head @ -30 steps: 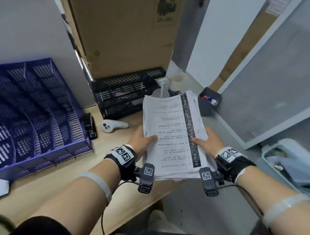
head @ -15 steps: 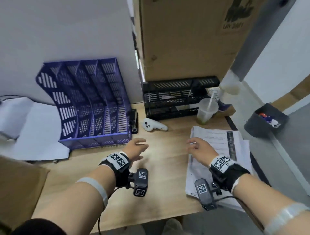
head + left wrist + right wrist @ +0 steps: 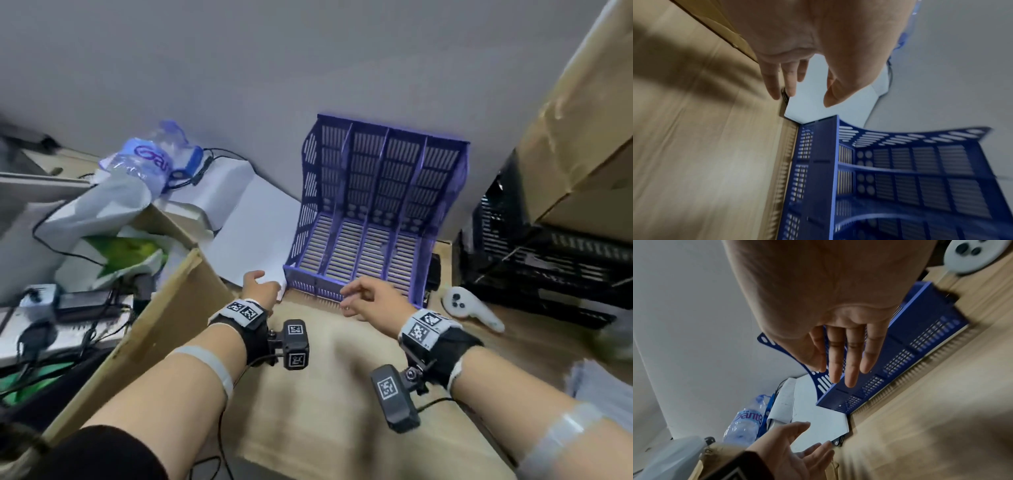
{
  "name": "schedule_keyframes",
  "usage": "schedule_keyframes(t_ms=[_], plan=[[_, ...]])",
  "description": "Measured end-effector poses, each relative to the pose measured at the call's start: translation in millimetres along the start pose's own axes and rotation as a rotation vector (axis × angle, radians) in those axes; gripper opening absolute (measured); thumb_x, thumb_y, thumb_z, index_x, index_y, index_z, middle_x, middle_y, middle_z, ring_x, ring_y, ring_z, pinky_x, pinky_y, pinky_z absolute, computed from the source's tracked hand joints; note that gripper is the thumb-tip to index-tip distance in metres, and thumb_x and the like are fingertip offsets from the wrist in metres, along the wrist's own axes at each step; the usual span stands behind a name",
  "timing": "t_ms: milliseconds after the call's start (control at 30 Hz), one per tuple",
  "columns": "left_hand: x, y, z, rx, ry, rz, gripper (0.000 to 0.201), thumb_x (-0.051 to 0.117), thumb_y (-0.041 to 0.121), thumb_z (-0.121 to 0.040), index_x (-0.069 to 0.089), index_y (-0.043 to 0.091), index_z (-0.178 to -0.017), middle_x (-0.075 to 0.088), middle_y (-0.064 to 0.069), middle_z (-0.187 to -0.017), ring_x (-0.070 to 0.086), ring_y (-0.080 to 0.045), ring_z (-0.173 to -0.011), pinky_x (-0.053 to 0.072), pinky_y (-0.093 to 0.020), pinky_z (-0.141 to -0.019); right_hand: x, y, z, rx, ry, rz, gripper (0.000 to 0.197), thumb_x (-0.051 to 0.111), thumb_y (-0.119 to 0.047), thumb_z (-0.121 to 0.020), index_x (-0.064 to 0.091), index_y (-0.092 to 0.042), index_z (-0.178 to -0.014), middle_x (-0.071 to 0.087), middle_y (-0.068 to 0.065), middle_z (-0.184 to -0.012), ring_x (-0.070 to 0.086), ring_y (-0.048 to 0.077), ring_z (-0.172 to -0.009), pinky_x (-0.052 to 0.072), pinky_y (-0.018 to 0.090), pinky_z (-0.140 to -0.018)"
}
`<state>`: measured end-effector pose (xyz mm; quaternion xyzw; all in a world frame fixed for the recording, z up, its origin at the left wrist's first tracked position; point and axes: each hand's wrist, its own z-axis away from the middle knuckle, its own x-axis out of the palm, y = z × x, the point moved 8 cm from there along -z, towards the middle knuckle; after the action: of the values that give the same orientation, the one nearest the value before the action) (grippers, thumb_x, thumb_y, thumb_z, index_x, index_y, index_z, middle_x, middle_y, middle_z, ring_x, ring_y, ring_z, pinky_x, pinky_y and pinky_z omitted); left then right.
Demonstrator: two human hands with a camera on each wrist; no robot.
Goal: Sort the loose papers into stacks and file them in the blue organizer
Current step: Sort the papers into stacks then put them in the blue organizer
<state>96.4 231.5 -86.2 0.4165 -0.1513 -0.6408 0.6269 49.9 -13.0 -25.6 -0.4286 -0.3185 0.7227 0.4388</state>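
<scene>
Both hands are out over the wooden desk (image 3: 308, 394), empty, reaching toward the far left. Her or his left hand (image 3: 257, 287) is the nearer one to the work — fingers loosely spread, thumb apart from the rest, tips just at the near corner of the white papers (image 3: 253, 236) that lie flat on the desk beside the blue organizer (image 3: 380, 205). From the left wrist view the fingers (image 3: 774, 84) hang just above that corner; whether they already touch the sheet I cannot tell. The right hand (image 3: 368, 297) hovers with straight, relaxed fingers in front of the organizer's low front wall, holding nothing.

What the coming move turns on, I'd judge, is this: the papers sit immediately left of the organizer, touching or nearly touching its left wall, and their long axis runs away from the person toward the grey wall, slanting leftward. So the left hand would take the near corner, with the right crossing over to help. All four slots of the organizer look empty, their openings facing the person — filing has not begun. A second pile of papers (image 3: 603, 390), blurred, lies at the desk's right edge, well apart.

Writing is scarce: the plastic water bottle (image 3: 745, 423) carries purple lettering, partly legible, something like "Gante" or "Sante." The sheets show faint marks too small to read. A white controller (image 3: 469, 306) lies right of the organizer.
</scene>
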Motion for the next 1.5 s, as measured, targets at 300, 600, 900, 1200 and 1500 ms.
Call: schedule_keyframes(t_ms=[300,600,900,1200,1500], plan=[[-7.1,-18.2,-63.5,-0.066,-0.062,0.072,0.05,0.058,0.009,-0.09,0.052,0.013,-0.14,0.054,-0.012,-0.143,0.052,-0.033,-0.13,0.043,-0.042,-0.109,38.2,-18.6,-42.2,0.052,-0.052,-0.016,0.017,0.052,-0.007,-0.094,0.063,-0.01,-0.107,0.074,0.011,-0.097,0.072,0.015,-0.081,0.051,0.018,-0.063],[-22.9,11.3,-41.3,0.216,0.044,0.107,0.043,0.054,0.002,-0.089,0.064,0.019,-0.127,0.068,-0.005,-0.101,0.061,-0.013,-0.079,0.047,-0.014,-0.071,43.3,-18.6,-50.1,0.066,-0.064,-0.133,0.016,0.054,-0.004,-0.093,0.064,-0.014,-0.102,0.073,0.003,-0.091,0.074,0.025,-0.086,0.049,0.019,-0.062],[5.6,147.8,105.6,0.886,0.023,-0.105,0.055,0.042,-0.009,-0.078,0.077,0.023,-0.104,0.063,0.011,-0.09,0.063,-0.003,-0.086,0.05,-0.016,-0.087,18.5,-66.8,-15.5,-0.3,0.066,0.094,0.104,0.086,-0.044,-0.062,0.027,-0.031,-0.147,0.038,-0.002,-0.145,0.042,0.011,-0.132,0.038,0.03,-0.108],[82.8,190.9,213.3,1.086,-0.209,-0.048,0.064,0.053,-0.01,-0.078,0.052,0.023,-0.133,0.062,0.001,-0.119,0.061,-0.009,-0.107,0.051,-0.025,-0.098,-126.4,-38.2,79.7,-0.241,0.526,-0.182,0.014,0.057,-0.022,-0.096,0.068,-0.014,-0.094,0.073,0.012,-0.093,0.07,0.028,-0.091,0.056,0.046,-0.086],[256.6,64.8,202.5,0.365,-0.874,-0.209,0.042,0.072,0.035,-0.087,0.066,0.007,-0.118,0.071,-0.016,-0.119,0.068,-0.035,-0.111,0.051,-0.056,-0.1,-244.0,109.1,202.6,0.048,0.679,-0.341,0.022,0.06,-0.033,-0.094,0.07,-0.021,-0.109,0.073,-0.004,-0.109,0.07,0.015,-0.097,0.055,0.039,-0.091]])
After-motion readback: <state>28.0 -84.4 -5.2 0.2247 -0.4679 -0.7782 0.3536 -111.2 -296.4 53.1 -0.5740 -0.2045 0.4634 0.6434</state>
